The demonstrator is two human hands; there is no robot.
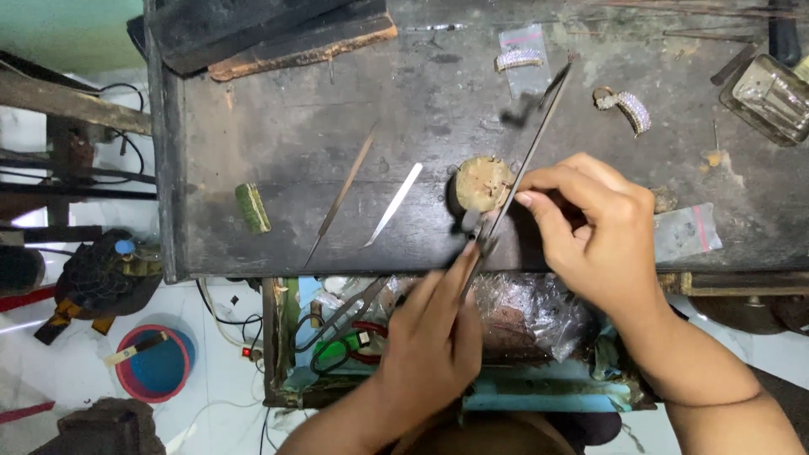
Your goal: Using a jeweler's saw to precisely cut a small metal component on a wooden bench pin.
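Right hand [602, 232]: fingers curled, thumb and forefinger pressed together on the upper shaft of a long thin metal file [524, 164], at the front edge of the workbench [286, 152].
Left hand [438, 324]: fingertips pinched on the lower end of the same file, just at the bench's front edge; whether a small piece is also held there cannot be told.
File: lies slanted, lower end at the front edge, upper end pointing toward the back right of the bench; its tip casts a blurred dark shadow.
Round block [482, 183]: tan, worn, disc-shaped, just left of the file and touching or nearly touching it, near the front edge at mid-bench.
Flat blade [394, 204]: pale metal, slanted, left of the block, apart from it.
Thin rod [340, 195]: dark metal, slanted, left of the blade.
Green block [252, 208]: small, near the front left corner.
Ring in bag [519, 58]: stone-set band on a clear plastic bag, near the back edge.
2nd ring [625, 105]: stone-set band, loose on the bench, right of the file's upper end.
Clear bag [687, 232]: lies flat, right of the right hand.
Glass dish [771, 97]: back right corner.
Drawer [337, 329]: open below the front edge, holding pliers with red handles [358, 337] and crumpled plastic.
Floor: red-rimmed blue bowl [154, 364], lower left.
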